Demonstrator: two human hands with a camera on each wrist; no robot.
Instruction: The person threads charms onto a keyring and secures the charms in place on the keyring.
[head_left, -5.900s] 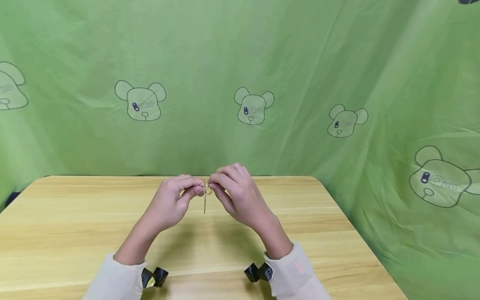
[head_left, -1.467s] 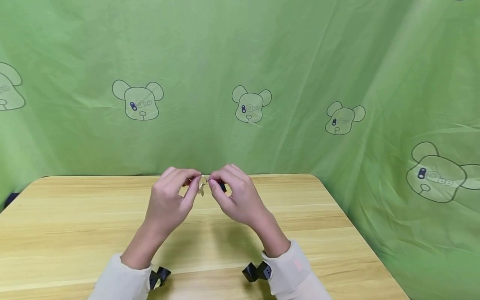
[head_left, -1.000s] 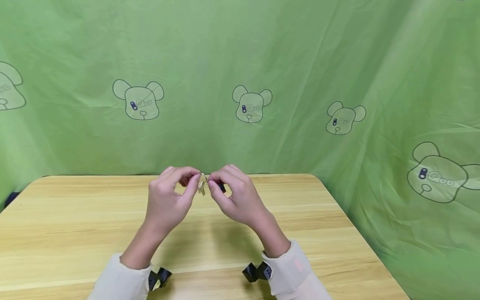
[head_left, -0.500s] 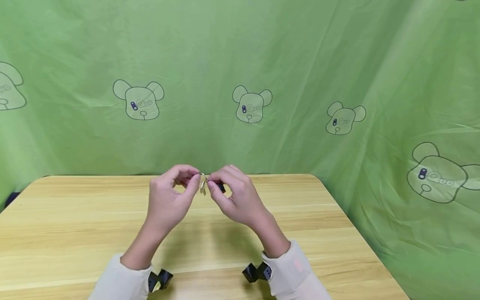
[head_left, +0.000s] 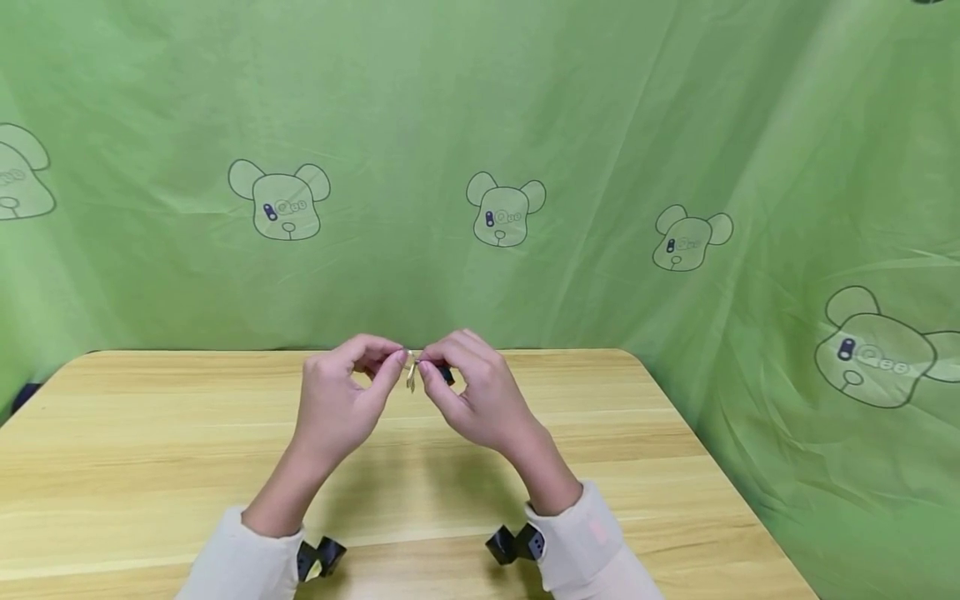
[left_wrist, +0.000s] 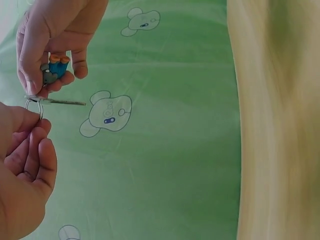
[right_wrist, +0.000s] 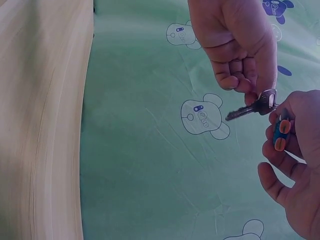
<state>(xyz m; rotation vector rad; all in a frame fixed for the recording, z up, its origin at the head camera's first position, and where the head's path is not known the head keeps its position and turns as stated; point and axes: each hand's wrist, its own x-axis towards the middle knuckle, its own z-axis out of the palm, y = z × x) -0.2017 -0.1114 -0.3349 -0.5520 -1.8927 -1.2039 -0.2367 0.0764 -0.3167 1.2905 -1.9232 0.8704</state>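
Note:
Above the far part of the table, my left hand (head_left: pixel 339 398) pinches a metal key ring (left_wrist: pixel 41 111) between thumb and forefinger. Keys (head_left: pixel 411 381) hang from it between the hands; in the right wrist view one key (right_wrist: pixel 242 112) points left, and how many there are is hard to tell. My right hand (head_left: pixel 477 390) pinches at the other side of the ring and holds a small keychain figurine (right_wrist: pixel 281 132) against its fingers. Blue with orange feet, the figurine shows a grey head (left_wrist: pixel 49 75) in the left wrist view. The fingertips partly hide the ring.
A wooden table (head_left: pixel 187 467) lies under both hands. Green cloth (head_left: pixel 405 100) printed with bear heads hangs behind it and at the sides. Black wrist cameras (head_left: pixel 321 558) sit at the cuffs of the light sleeves.
Since the oldest frame, the dark figurine has come into sight by the right fingers and the hanging keys have turned. Lately the left hand and the keys have shifted slightly right.

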